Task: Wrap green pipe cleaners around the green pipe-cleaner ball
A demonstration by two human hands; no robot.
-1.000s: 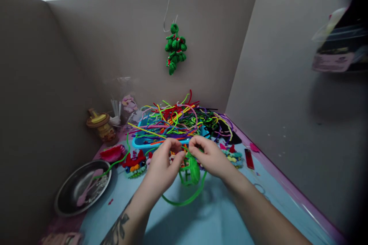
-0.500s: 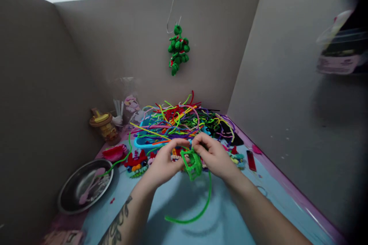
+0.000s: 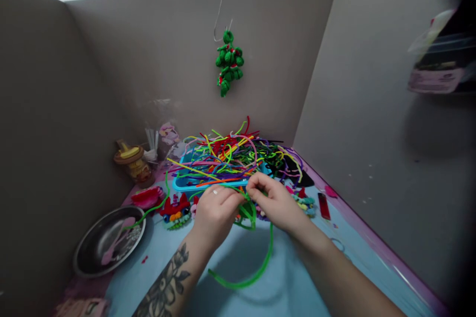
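Note:
My left hand [image 3: 217, 210], back turned up, has its fingers closed on the green pipe cleaner piece [image 3: 247, 219], a small open frame bent from fuzzy green stems. My right hand [image 3: 270, 202] pinches the top of the same piece from the right, thumb against fingertips. From it a long loose green stem [image 3: 266, 262] curves down and to the left above the blue table cover. The left hand hides part of the frame. Behind the hands lie several colourful pipe cleaner figures, among them a red and blue one [image 3: 176, 213].
A blue tray [image 3: 186, 187] heaped with coloured pipe cleaners [image 3: 230, 156] stands at the back. Left are a metal bowl [image 3: 84, 257] holding a pink tool, and a brown-lidded jar [image 3: 137, 166]. A red object [image 3: 324, 206] lies right. Green ornament [image 3: 228, 64] hangs on the grey partition.
My left hand has rolled over so its back faces up, and its fingers have closed in toward the right hand. The green frame has tilted and is more covered.

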